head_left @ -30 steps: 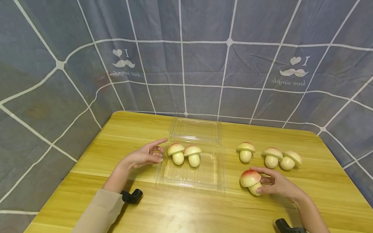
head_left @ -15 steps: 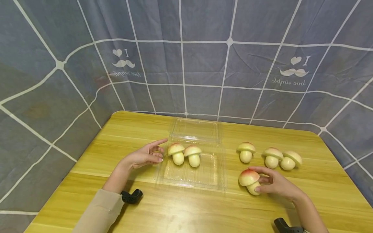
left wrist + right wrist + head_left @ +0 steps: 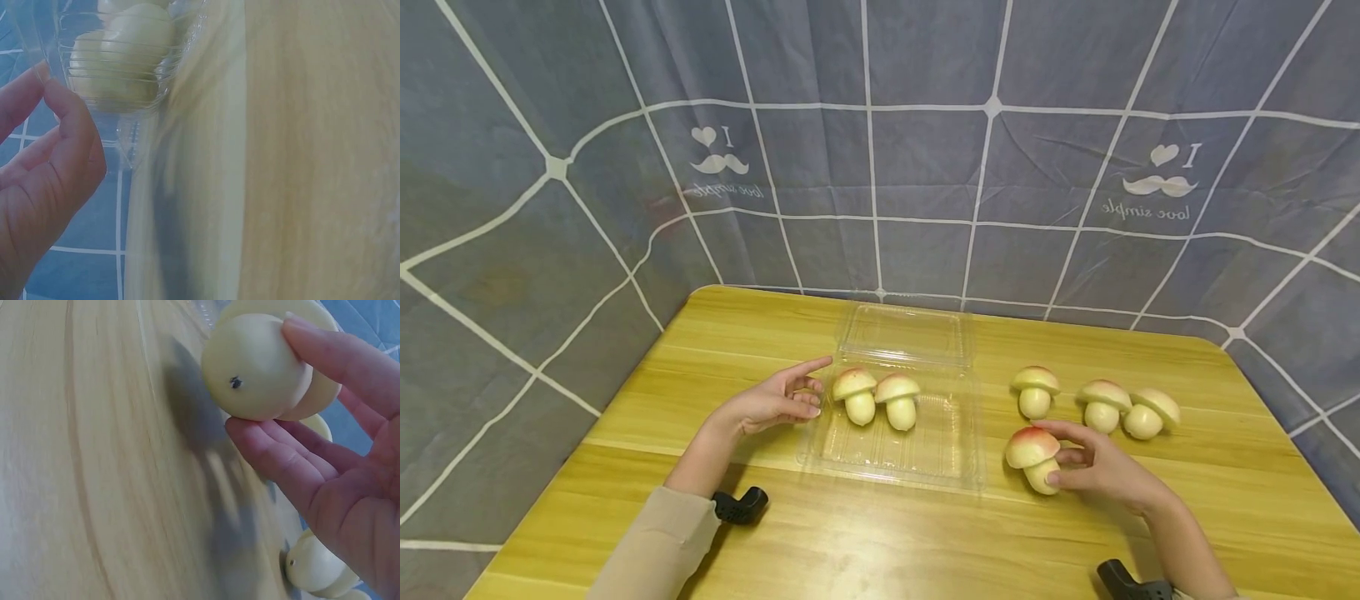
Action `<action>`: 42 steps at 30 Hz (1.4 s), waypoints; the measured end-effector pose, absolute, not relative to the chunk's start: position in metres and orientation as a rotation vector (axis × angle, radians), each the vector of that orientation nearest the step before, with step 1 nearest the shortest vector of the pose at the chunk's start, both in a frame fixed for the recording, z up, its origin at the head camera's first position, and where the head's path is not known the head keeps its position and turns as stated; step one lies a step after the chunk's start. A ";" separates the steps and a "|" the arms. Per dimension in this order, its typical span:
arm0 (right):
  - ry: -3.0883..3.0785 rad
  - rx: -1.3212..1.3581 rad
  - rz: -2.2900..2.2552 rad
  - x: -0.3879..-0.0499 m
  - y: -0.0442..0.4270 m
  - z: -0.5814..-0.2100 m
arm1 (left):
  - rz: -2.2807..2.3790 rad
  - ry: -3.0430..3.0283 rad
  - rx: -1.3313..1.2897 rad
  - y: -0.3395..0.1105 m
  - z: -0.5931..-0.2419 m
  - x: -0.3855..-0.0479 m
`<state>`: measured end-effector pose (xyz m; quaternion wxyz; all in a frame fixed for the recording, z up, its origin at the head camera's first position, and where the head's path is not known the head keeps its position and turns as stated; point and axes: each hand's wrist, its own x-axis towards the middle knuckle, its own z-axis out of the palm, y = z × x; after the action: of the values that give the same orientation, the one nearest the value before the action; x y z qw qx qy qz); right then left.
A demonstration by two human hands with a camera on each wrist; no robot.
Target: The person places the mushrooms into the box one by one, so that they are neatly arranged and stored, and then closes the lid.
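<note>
A toy mushroom [image 3: 1032, 458] with a red-tinged cap and pale stem is held by my right hand [image 3: 1108, 469]. The right wrist view shows thumb and fingers pinching this mushroom [image 3: 256, 369] above the table, its stem end with a small dark mark towards the camera. My left hand [image 3: 775, 397] lies at the left edge of a clear plastic box [image 3: 925, 454], index finger stretched along it; its fingertips seem to touch the rim. Inside the box, two mushrooms [image 3: 854, 396] [image 3: 899, 402] lie side by side at the left.
Behind the right hand, three more mushrooms [image 3: 1035, 392] [image 3: 1102, 406] [image 3: 1150, 412] lie on the wooden table [image 3: 865, 550]. The box's lid [image 3: 902, 333] is folded back towards the grey-blue curtain [image 3: 925, 167]. Dark wrist devices [image 3: 741, 506] [image 3: 1131, 581] sit on both wrists.
My right hand has moved slightly left and away from me, carrying the mushroom towards the box. The left hand and the box have stayed in place.
</note>
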<state>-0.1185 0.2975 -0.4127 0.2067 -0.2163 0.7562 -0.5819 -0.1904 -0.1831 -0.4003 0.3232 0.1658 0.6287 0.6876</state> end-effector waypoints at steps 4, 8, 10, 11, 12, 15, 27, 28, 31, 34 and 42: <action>2.092 -0.585 -1.671 -0.119 0.296 -0.408 | 1.799 1.655 0.440 -0.182 -0.399 -0.191; 2.075 -0.561 -1.708 -0.121 0.293 -0.403 | 1.805 1.655 0.436 -0.181 -0.399 -0.191; 2.085 -0.554 -1.710 -0.122 0.291 -0.401 | 1.804 1.652 0.428 -0.181 -0.400 -0.191; 2.098 -0.538 -1.709 -0.122 0.290 -0.400 | 1.801 1.652 0.425 -0.181 -0.400 -0.190; 2.113 -0.523 -1.708 -0.123 0.288 -0.399 | 1.798 1.653 0.422 -0.182 -0.400 -0.190; 2.164 -0.476 -1.702 -0.126 0.284 -0.393 | 1.794 1.665 0.422 -0.181 -0.401 -0.191; 2.191 -0.413 -1.693 -0.140 0.266 -0.378 | 1.810 1.647 0.424 -0.182 -0.398 -0.190; 2.198 -0.402 -1.693 -0.141 0.264 -0.377 | 1.811 1.648 0.422 -0.182 -0.398 -0.190; 2.198 -0.386 -1.699 -0.143 0.260 -0.375 | 1.811 1.648 0.419 -0.182 -0.398 -0.191; 2.179 -0.378 -1.714 -0.146 0.255 -0.373 | 1.812 1.644 0.420 -0.183 -0.399 -0.191; 2.160 -0.391 -1.715 -0.153 0.245 -0.370 | 1.816 1.633 0.422 -0.183 -0.401 -0.190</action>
<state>-0.1535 0.2446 -0.3704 0.1770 -0.1381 0.7631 -0.6060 -0.1900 -0.1834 -0.4009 0.3255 0.1608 0.6230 0.6929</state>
